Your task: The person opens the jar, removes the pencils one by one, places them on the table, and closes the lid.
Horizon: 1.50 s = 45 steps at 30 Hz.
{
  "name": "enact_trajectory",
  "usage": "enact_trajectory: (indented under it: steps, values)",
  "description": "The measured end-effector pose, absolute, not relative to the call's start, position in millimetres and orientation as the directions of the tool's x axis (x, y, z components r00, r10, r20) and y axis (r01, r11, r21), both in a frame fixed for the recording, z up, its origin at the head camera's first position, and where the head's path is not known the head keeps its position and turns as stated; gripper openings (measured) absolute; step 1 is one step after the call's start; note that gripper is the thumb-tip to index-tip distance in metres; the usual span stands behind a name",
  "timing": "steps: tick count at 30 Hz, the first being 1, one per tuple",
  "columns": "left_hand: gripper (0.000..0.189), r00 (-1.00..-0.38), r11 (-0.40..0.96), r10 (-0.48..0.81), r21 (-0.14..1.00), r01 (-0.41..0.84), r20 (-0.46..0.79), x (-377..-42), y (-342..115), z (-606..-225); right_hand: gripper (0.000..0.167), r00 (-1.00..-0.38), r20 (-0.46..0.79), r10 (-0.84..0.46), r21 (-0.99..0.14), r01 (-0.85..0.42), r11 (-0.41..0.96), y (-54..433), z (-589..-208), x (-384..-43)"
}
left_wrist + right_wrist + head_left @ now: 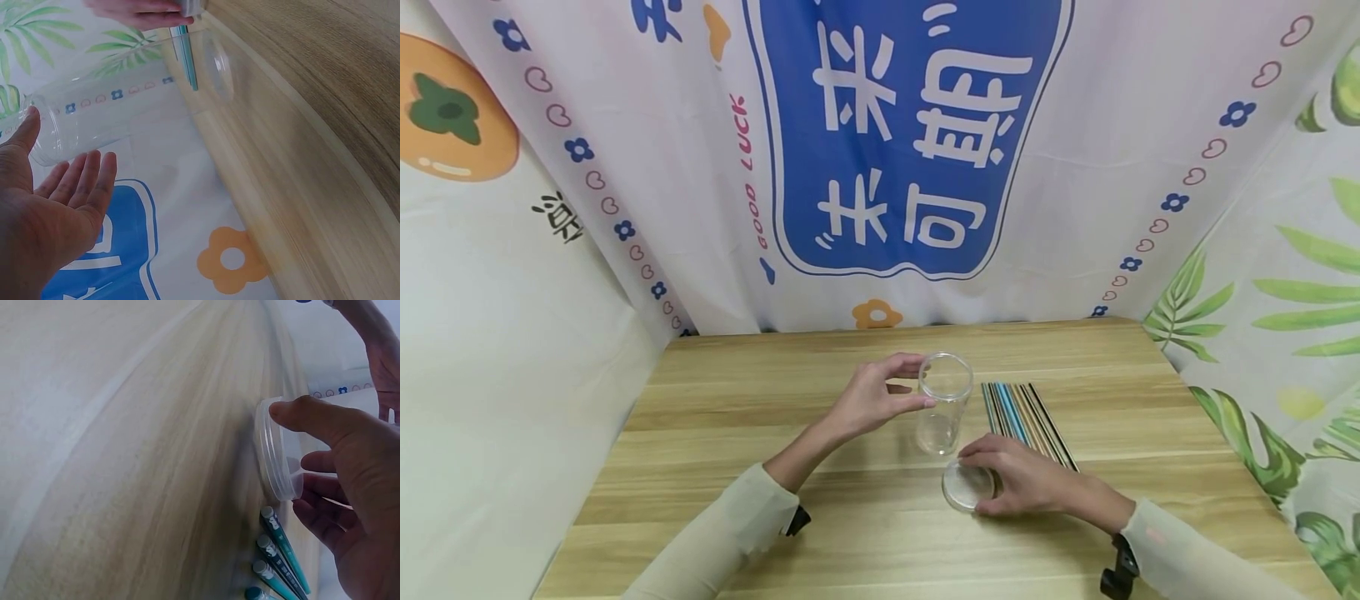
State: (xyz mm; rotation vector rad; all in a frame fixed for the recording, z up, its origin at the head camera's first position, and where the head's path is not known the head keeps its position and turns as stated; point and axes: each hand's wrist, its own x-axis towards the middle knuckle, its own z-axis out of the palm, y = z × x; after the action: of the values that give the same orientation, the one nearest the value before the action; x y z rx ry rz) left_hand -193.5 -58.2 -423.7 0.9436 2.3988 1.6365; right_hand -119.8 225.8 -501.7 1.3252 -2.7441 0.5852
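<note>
A clear, tall cylindrical jar [945, 417] stands upright on the wooden table, its round mouth uncovered. My left hand [880, 398] is at its rim from the left, thumb toward the near side and fingers toward the far side. In the left wrist view, that hand's fingers [90, 178] are extended beside the jar's mouth. Just in front of the jar, my right hand [1018, 475] grips a round translucent lid [964, 487] by its edges, close over the table. The right wrist view shows the thumb on one edge of the lid [275, 453] and fingertips at the opposite edge.
Right of the jar, several slim pencil-like sticks [1015, 412] in black, blue and tan lie side by side, partly behind the right hand. The wooden table [760, 367] meets a printed curtain [700, 208] at the back, with more printed cloth on both sides.
</note>
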Motion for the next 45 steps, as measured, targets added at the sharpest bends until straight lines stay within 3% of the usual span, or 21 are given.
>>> enact_trajectory:
  steps: [18,34,45]
  values:
    - [0.059,-0.804,0.211,0.529,0.877,0.433,0.270,-193.7,-57.1,-424.4,0.059,-0.590,0.379,-0.713,-0.321,-0.806,0.497,258.3,-480.7,-118.3]
    - [0.061,-0.804,0.211,0.531,0.877,0.432,0.269,-194.2,-57.0,-424.4,0.061,-0.651,0.470,-0.597,-0.423,-0.759,0.495,286.8,-437.9,-129.0]
    - [0.059,-0.804,0.205,0.529,0.879,0.431,0.272,-194.0,-57.3,-425.0,0.062,-0.577,0.581,-0.574,-0.421,-0.816,0.395,279.8,-401.1,-147.0]
